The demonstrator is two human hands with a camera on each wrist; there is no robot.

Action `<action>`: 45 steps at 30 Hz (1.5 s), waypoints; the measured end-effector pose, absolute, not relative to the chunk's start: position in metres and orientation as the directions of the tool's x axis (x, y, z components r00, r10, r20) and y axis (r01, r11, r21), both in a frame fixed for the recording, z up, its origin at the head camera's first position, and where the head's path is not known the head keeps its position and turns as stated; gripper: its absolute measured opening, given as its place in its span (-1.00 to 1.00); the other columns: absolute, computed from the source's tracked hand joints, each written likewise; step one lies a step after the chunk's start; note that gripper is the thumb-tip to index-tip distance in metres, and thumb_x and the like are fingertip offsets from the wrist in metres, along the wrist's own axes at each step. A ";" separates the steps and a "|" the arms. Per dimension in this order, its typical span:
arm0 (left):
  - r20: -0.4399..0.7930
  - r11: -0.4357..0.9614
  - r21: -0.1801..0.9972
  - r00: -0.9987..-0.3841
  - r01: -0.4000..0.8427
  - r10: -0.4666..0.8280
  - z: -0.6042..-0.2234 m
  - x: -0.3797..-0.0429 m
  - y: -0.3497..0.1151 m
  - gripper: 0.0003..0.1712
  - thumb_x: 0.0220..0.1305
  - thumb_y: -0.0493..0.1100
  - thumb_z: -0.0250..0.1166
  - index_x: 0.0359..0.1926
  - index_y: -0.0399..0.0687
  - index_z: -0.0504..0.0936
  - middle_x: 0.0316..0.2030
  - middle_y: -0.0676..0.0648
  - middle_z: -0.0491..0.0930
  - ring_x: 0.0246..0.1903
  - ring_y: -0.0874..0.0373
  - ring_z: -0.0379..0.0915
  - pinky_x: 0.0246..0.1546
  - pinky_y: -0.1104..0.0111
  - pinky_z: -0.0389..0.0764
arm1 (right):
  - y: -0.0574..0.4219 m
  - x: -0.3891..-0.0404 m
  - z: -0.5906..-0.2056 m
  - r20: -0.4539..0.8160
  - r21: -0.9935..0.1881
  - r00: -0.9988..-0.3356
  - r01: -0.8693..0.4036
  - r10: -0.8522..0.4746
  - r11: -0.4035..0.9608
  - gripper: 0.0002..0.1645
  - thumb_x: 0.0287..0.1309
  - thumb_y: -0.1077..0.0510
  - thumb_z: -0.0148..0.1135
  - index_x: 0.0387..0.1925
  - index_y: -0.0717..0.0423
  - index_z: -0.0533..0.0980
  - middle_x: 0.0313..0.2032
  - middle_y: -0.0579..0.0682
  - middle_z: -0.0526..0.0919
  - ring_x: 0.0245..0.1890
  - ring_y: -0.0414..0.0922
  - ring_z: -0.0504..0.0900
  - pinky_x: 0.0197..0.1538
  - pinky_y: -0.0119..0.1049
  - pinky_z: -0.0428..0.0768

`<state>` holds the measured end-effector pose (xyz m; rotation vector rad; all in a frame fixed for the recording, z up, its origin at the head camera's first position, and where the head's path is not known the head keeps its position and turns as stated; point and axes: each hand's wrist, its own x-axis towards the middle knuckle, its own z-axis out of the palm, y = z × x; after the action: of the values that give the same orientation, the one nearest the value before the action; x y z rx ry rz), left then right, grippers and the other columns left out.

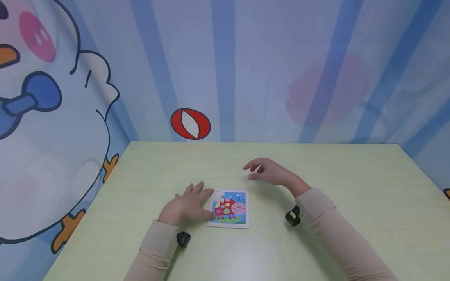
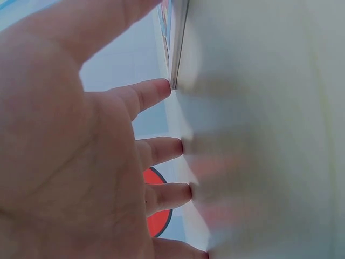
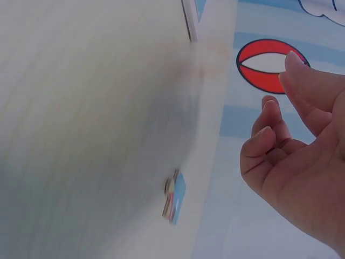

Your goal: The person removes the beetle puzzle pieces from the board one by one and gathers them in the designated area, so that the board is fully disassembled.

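Note:
A small square jigsaw puzzle (image 1: 230, 208) with a pale frame lies on the table, picturing a red spotted ladybug. Its upper left part shows a plain pale patch. My left hand (image 1: 190, 203) is at the puzzle's left side with fingers spread, the thumb over the left edge and the index finger at the upper left corner. To the right and beyond the puzzle, my right hand (image 1: 268, 171) hovers with loosely bent fingers and nothing between them. In the right wrist view a loose puzzle piece (image 3: 175, 197) with a blue face lies on the table.
The pale green table (image 1: 351, 187) runs back to a blue striped backdrop (image 1: 260, 70). A red and white ball (image 1: 190, 124) is printed on that cloth, and a large cartoon bird (image 1: 45, 168) covers the left side. Black wrist cameras sit under both sleeves.

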<state>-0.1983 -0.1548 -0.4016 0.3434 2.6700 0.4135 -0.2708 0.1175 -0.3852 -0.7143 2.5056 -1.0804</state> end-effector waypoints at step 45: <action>-0.388 0.939 0.295 -0.876 0.178 0.288 -0.408 -0.204 -0.157 -0.05 0.11 0.23 0.33 0.47 0.14 0.17 0.50 -0.18 -0.09 0.45 -0.33 -0.28 0.20 -0.44 -0.06 | 0.048 -0.257 -0.413 -0.274 -0.668 -0.758 -0.292 -0.592 0.684 -0.69 0.06 0.17 0.42 -0.11 -0.08 0.64 -0.06 -0.04 0.54 -0.06 -0.10 0.47 0.04 -0.17 0.53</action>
<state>-0.2037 -0.1574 -0.4079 0.3359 2.6584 0.3485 -0.2574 0.0479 -0.4130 -0.6827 2.4196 -0.8457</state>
